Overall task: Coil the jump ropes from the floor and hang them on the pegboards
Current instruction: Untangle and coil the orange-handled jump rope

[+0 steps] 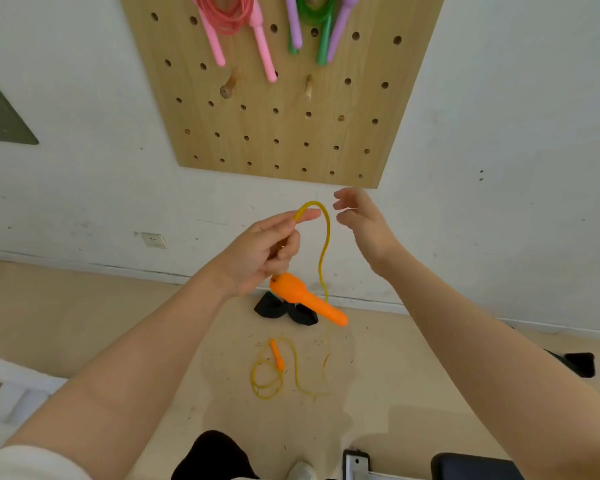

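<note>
left hand point(262, 252): pinches the yellow cord point(324, 244) just above the orange handle point(307, 301), which hangs below the palm; likely the anchor for the first loop.
right hand point(361, 220): fingers spread, holding nothing, just beside the cord's arch; looks ready to feed the cord.
rope location: mostly on the floor point(84, 323), loose loops with second handle point(277, 355) below.
pegboard point(274, 133): two bare pegs point(230, 87) free for hanging; pink rope point(236, 26) and green-purple ropes point(321, 26) already up.
hidden: board top cut off; black thing point(284, 311) on the floor unclear.
</note>
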Motion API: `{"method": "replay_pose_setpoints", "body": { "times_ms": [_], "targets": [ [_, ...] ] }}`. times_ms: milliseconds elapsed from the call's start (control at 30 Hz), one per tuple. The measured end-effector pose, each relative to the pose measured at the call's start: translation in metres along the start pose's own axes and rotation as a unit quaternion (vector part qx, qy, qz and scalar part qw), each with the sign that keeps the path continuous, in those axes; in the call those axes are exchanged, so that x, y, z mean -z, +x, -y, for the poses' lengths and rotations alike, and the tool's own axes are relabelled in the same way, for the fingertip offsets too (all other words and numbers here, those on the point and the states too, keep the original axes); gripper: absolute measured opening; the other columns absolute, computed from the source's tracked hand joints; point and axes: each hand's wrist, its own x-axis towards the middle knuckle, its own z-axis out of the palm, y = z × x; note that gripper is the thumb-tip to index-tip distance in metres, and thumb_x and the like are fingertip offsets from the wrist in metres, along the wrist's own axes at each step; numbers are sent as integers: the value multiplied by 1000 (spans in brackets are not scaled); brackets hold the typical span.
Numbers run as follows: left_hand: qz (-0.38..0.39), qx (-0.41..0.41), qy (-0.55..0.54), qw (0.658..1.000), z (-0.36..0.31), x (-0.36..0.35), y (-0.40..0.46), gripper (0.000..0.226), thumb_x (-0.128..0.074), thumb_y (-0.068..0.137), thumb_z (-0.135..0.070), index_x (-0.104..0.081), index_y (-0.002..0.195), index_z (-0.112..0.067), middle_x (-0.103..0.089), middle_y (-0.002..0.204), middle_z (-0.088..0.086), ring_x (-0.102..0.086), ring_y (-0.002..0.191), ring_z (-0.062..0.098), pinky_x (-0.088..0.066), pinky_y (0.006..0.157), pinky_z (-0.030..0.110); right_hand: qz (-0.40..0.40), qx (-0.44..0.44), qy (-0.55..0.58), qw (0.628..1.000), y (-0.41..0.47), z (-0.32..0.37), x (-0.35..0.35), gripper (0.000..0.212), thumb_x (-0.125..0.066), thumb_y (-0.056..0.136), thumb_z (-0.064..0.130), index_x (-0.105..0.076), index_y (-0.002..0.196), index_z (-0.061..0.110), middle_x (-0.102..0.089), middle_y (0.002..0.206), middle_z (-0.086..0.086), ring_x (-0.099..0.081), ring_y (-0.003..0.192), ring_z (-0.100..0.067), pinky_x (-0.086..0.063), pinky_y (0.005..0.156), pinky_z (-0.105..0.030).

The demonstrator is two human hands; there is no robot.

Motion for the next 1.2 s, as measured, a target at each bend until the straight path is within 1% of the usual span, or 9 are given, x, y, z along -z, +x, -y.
{"method": "replay_pose_setpoints", "body": {
  "times_ms": [67,133,200,433,600,833,1000,1067,1200],
  "targets": [
    [29,-8,-53,998,-4,0,1,35,-29,97,-17,-54,122,-21,-39,45,-5,-21,32,2,-16,39,17,166,2,38,985,-3,0,-2,52,-47,87,-6,-42,132,22,-52,119,0,-47,111,-15,-40,91,-25],
    [62,-26,-92,994,-9,3,4,37,-34,93,-18,-58,122,-21,-37,39,-5,-17,30,4,-16,39,19,253,-6,1,967,-3,-3,-5,40,-49,90,-2,-50,124,20,-62,105,0,-55,104,-13,-41,96,-27],
    [67,-54,-140,986,-18,8,7,37,-42,87,-19,-65,116,-23,-36,36,-7,-13,31,7,-19,38,18,220,-9,-32,975,1,-5,-8,17,-50,93,7,-62,99,17,-63,84,-1,-62,88,-14,-41,98,-33],
    [-15,-150,-308,939,-43,51,8,42,-78,44,-20,-72,84,-10,-44,54,-7,-31,32,5,-27,33,16,123,-87,-144,978,8,-50,-1,25,-41,98,23,-57,80,16,-53,72,0,-50,79,-21,-41,72,-30],
    [-96,-72,-107,987,-41,62,8,28,-36,98,-25,-56,117,-19,-31,44,-9,-20,33,3,-17,36,17,150,-25,-406,901,7,-29,-36,26,-28,102,30,-42,95,9,-43,68,0,-46,72,-25,-34,63,-31],
    [-75,-8,136,988,-36,80,2,31,-33,102,-22,-44,129,-31,-69,89,2,-69,81,16,-55,74,26,259,135,-589,753,-5,66,-89,33,-35,100,30,-57,111,8,-59,101,-9,-56,95,-25,-37,72,-30],
    [22,45,184,982,-35,83,-10,25,-39,100,-21,-63,100,-23,-67,75,5,-58,53,14,-48,56,25,204,223,-486,820,2,97,-95,13,-60,85,30,-63,87,18,-64,68,5,-57,72,-15,-47,68,-32],
    [34,46,116,992,-37,86,-13,28,-35,100,-25,-61,95,-20,-61,63,6,-39,40,11,-33,45,18,117,234,-432,863,8,97,-93,27,-69,78,35,-50,80,16,-49,56,9,-46,56,-10,-40,58,-31],
    [36,58,0,998,-48,100,-13,32,-29,101,-22,-60,105,-19,-48,57,0,-6,58,18,-18,36,14,41,236,-341,909,15,90,-95,43,-75,71,43,-49,95,17,-45,62,14,-44,57,-5,-42,59,-33]
  ]
}}
